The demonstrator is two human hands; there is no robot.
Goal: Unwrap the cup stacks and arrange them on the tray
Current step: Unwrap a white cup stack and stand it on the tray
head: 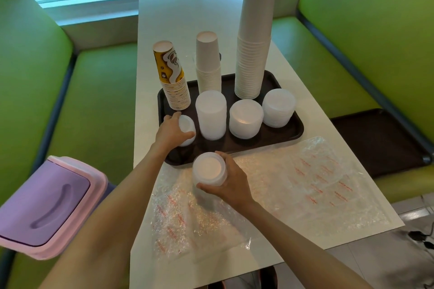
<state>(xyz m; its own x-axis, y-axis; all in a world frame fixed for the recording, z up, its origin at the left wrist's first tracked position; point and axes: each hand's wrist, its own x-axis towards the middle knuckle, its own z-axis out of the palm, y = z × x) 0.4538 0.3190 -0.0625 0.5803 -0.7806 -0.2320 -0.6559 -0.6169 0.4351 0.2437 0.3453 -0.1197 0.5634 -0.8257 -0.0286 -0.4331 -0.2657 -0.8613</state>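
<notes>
A dark brown tray (285, 135) lies on the white table. At its back stand three upside-down paper cup stacks: a yellow patterned stack (172, 77), a short white stack (208, 63) and a tall white stack (254, 35). In front of them sit three stacks of translucent lids (211, 116) (245, 118) (279, 108). My left hand (170, 132) grips a small translucent stack (187, 128) standing on the tray's front left corner. My right hand (231, 180) holds another translucent stack (208, 172) just in front of the tray, over the wrappers.
Empty clear plastic wrappers with red print (305, 185) cover the near half of the table (178, 14). A purple and pink lidded bin (44, 204) stands at my left. Green bench seats flank the table; a second dark tray (378, 141) lies on the right seat.
</notes>
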